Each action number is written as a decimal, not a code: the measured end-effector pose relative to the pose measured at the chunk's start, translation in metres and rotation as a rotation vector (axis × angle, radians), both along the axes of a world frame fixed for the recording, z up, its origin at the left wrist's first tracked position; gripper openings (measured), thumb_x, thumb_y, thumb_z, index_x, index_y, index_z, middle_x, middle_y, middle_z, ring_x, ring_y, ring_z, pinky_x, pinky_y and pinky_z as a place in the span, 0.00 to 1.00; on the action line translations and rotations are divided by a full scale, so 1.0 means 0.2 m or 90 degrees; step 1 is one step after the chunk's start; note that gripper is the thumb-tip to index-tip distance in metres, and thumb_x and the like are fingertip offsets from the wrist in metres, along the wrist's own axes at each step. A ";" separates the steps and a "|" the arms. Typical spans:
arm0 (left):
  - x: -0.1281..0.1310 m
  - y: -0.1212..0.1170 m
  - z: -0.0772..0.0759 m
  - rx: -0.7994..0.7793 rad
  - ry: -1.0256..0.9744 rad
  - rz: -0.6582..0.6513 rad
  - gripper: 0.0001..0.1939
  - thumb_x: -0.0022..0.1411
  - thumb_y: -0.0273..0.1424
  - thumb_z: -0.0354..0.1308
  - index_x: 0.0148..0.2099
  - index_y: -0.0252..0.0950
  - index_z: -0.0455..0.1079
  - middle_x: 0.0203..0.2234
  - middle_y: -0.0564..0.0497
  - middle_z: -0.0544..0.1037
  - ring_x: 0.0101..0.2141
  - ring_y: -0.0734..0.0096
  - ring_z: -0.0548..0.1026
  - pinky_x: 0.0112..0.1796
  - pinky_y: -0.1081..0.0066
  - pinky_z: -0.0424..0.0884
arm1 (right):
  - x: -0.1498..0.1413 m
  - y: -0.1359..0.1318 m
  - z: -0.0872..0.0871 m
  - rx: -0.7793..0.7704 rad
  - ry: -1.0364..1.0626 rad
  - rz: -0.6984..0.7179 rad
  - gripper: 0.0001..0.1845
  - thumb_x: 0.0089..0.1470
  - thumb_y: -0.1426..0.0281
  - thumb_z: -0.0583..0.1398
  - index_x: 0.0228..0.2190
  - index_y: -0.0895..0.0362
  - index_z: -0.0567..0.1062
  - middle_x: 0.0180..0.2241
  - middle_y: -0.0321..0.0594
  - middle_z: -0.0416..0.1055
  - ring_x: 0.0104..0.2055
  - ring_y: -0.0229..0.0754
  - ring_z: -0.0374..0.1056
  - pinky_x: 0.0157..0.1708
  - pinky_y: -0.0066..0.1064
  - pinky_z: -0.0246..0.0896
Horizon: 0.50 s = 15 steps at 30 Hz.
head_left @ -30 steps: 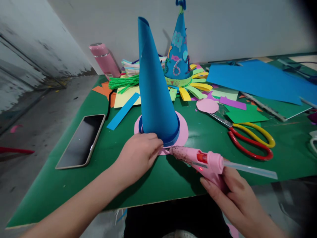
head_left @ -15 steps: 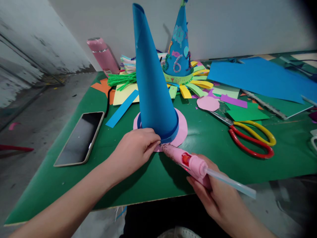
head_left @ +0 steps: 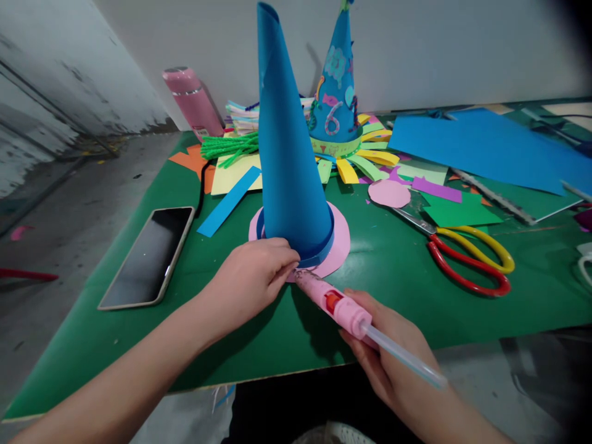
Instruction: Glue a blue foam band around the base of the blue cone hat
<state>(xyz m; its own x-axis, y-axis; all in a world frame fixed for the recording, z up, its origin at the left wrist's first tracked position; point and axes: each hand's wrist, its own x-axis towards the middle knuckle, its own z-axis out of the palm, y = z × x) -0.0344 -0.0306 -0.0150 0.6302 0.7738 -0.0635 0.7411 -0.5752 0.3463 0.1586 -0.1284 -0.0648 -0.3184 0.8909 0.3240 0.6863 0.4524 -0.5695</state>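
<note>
A tall blue paper cone [head_left: 291, 160] stands on a pink paper ring [head_left: 341, 243], with a blue paper band [head_left: 319, 251] around its foot; together they form a paper hat. My left hand [head_left: 252, 274] is closed in a pinch at the hat's near lower edge, and its fingers hide the exact spot gripped. My right hand [head_left: 398, 348] is wrapped round a pink hot glue gun [head_left: 346, 314]. The gun's nozzle points at the ring's near edge, close beside my left fingertips. A clear glue stick [head_left: 402, 354] juts from the gun's back end.
Left lies a phone [head_left: 148, 259]; right, scissors [head_left: 467, 259] with red and yellow handles, their blades partly under a pink paper disc [head_left: 389, 193]. Behind stand a pink bottle [head_left: 194, 102] and a decorated blue cone hat [head_left: 335, 92]. Green pipe cleaners [head_left: 229, 146] and blue sheets [head_left: 485, 145] lie around.
The glue gun has shifted slightly left, its nozzle sliding along the ring's near edge toward my left fingers. The cone's tip leans a little further right. My left hand stays nearly in place.
</note>
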 end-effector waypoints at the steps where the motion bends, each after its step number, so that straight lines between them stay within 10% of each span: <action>1: 0.00 0.00 0.00 0.000 -0.002 0.001 0.12 0.59 0.26 0.44 0.34 0.35 0.69 0.28 0.51 0.71 0.30 0.71 0.69 0.30 0.74 0.62 | 0.00 0.00 0.00 -0.006 0.000 0.001 0.20 0.52 0.76 0.50 0.48 0.58 0.57 0.40 0.46 0.71 0.37 0.44 0.70 0.32 0.36 0.67; 15: 0.00 0.00 0.00 0.002 -0.002 -0.007 0.12 0.60 0.26 0.44 0.34 0.35 0.69 0.28 0.51 0.71 0.30 0.71 0.69 0.29 0.74 0.62 | 0.02 0.00 0.00 -0.030 0.008 0.022 0.22 0.51 0.78 0.50 0.49 0.60 0.56 0.42 0.49 0.69 0.39 0.45 0.68 0.34 0.36 0.65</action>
<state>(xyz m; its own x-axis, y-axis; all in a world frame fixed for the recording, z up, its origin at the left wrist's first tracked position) -0.0350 -0.0309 -0.0148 0.6385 0.7674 -0.0588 0.7339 -0.5841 0.3468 0.1630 -0.1284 -0.0643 -0.3459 0.8934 0.2865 0.6636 0.4488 -0.5985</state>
